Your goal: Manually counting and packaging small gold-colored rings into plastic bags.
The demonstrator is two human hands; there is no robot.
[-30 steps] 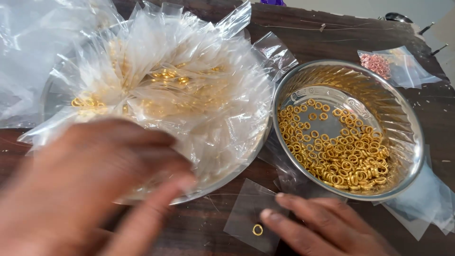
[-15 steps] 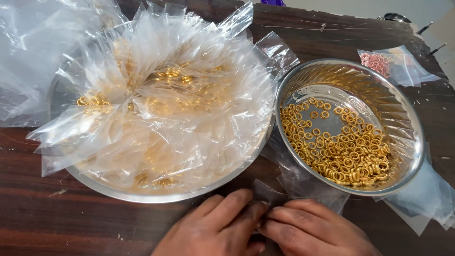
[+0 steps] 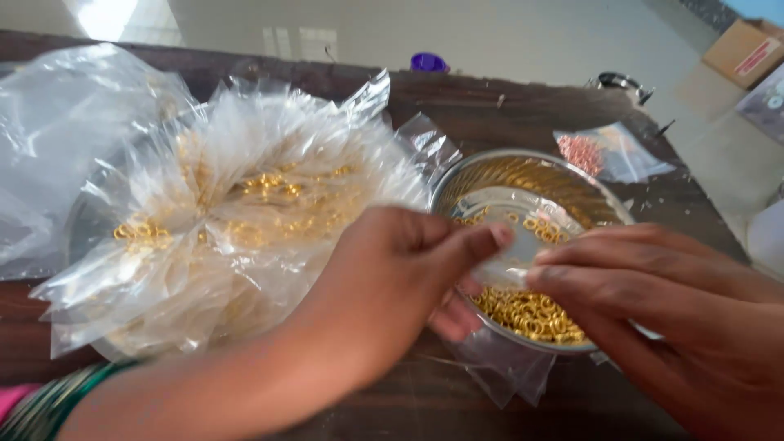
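The small clear plastic pouch (image 3: 510, 265), flat on the table at lower centre a second ago, is now lifted over the round steel bowl of gold rings (image 3: 563, 196); your left hand (image 3: 392, 286) and right hand (image 3: 653, 294) pinch its edges, so filling seems underway.

Heaped clear plastic pouches (image 3: 237, 220) of gold rings on the left. Held one small clear pouch (image 3: 510, 265) between both hands. Lay another clear bag (image 3: 608, 153) with pink beads far right. Stood a brown cardboard box (image 3: 747, 51) top right.
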